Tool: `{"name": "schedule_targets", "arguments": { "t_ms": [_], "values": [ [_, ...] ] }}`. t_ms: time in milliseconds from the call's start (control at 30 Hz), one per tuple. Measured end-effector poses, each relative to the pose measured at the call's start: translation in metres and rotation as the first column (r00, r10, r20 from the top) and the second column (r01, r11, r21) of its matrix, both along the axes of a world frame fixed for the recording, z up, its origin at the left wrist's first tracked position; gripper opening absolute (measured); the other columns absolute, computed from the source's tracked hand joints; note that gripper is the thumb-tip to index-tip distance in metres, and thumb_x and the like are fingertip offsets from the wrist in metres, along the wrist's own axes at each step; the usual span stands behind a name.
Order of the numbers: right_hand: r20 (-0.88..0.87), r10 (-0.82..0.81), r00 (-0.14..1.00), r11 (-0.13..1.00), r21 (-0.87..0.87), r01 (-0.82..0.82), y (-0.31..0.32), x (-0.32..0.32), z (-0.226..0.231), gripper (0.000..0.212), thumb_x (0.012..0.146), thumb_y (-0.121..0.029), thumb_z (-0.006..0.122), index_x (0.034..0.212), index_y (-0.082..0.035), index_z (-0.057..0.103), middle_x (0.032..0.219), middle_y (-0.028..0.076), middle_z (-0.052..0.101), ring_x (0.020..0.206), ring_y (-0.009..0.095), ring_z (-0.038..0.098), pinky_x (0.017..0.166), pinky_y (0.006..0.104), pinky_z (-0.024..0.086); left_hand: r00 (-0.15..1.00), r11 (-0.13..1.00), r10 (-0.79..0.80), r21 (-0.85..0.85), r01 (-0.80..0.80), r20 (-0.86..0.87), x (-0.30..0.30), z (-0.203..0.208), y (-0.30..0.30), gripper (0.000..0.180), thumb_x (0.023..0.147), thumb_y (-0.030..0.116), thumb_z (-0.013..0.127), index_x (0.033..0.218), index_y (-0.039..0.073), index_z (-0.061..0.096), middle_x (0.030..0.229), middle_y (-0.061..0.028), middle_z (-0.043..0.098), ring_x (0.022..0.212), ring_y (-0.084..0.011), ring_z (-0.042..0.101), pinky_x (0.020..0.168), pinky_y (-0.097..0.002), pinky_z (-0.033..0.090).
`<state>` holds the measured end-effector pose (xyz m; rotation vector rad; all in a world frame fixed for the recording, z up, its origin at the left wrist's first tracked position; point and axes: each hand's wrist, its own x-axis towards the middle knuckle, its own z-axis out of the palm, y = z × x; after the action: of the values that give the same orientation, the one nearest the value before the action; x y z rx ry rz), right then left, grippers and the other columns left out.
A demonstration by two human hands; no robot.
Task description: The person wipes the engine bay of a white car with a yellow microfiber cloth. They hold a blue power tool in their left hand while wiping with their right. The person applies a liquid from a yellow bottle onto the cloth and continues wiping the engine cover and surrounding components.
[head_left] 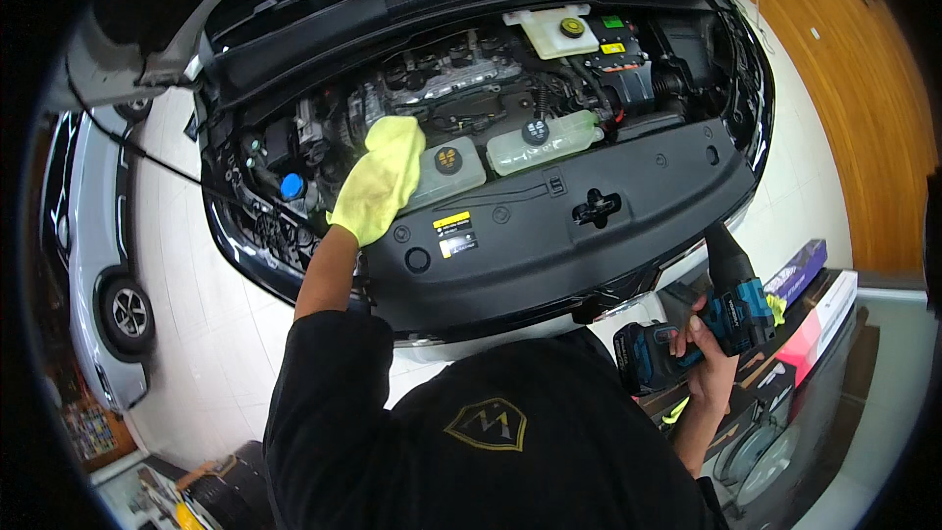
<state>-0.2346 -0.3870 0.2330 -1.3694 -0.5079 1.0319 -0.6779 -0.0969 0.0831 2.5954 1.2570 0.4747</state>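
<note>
A yellow microfibre cloth or mitt (385, 177) covers my left hand (363, 208) down to the wrist, so its fingers are hidden. This hand rests over the left part of the engine bay, beside a pale fluid tank (446, 175) with a black cap. My right hand (703, 353) is wrapped around the handle of a teal and black cordless blower (746, 312). The blower's black nozzle (726, 253) points up toward the car's front right edge, and its battery pack lies to the left of my fingers.
A second translucent tank (542, 145), a blue cap (291, 186) and a black front cover (530, 236) lie in the bay. The raised bonnet (167, 49) overhangs the upper left. Boxes (822, 319) crowd a surface at lower right. A silver car (98, 236) stands left.
</note>
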Motion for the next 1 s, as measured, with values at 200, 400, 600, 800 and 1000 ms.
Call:
{"name": "schedule_targets", "arguments": {
  "t_ms": [200,400,600,800,1000],
  "values": [
    [-0.008,-0.024,1.000,0.993,-0.120,0.023,-0.004,0.010,-0.015,0.031,0.087,-0.004,0.074,0.114,-0.001,0.059,0.079,0.006,0.059,0.054,0.018,0.057,0.053,0.0337,0.048,0.996,0.995,0.089,0.049,-0.089,-0.001,0.026,-0.003,0.000,0.022,0.092,0.013,0.052,0.109,0.005,0.064,0.105,-0.0176,0.067,0.104,-0.0284,0.064,0.090,-0.0356,0.051],
    [-0.016,-0.060,0.998,0.998,-0.030,0.060,0.002,0.014,0.000,0.030,0.088,-0.010,0.072,0.113,-0.005,0.057,0.070,0.003,0.048,0.054,0.017,0.054,0.055,0.0336,0.049,0.973,0.968,0.228,0.096,-0.231,0.044,0.055,0.007,0.033,0.020,0.092,0.014,0.054,0.104,0.004,0.064,0.101,-0.0188,0.067,0.100,-0.0301,0.065,0.087,-0.0372,0.052],
    [-0.072,-0.089,0.993,0.991,-0.104,0.081,0.002,0.047,-0.004,0.029,0.088,-0.012,0.073,0.112,-0.004,0.058,0.070,0.003,0.049,0.053,0.017,0.054,0.054,0.0344,0.048,0.960,0.941,0.276,0.192,-0.279,0.043,0.124,0.027,0.076,0.019,0.091,0.016,0.055,0.100,0.003,0.064,0.098,-0.0201,0.067,0.096,-0.0318,0.067,0.084,-0.0388,0.054],
    [-0.008,-0.090,0.996,0.983,-0.164,0.087,0.014,0.089,-0.019,0.032,0.086,-0.007,0.075,0.112,0.000,0.058,0.068,0.005,0.056,0.052,0.017,0.055,0.055,0.0328,0.048,0.992,0.980,0.011,0.197,0.014,-0.122,0.219,0.046,0.085,0.019,0.091,0.017,0.056,0.096,0.001,0.064,0.095,-0.0214,0.068,0.092,-0.0335,0.068,0.081,-0.0404,0.055],
    [-0.012,-0.118,0.993,0.980,-0.160,0.115,0.033,0.140,-0.022,0.030,0.086,-0.006,0.075,0.111,-0.001,0.059,0.067,0.006,0.058,0.052,0.017,0.056,0.055,0.0320,0.048,0.907,0.950,-0.193,0.161,0.268,-0.374,0.326,0.002,0.085,0.020,0.090,0.019,0.057,0.091,0.000,0.064,0.091,-0.0227,0.068,0.088,-0.0353,0.070,0.078,-0.0420,0.056]
  ]
}}
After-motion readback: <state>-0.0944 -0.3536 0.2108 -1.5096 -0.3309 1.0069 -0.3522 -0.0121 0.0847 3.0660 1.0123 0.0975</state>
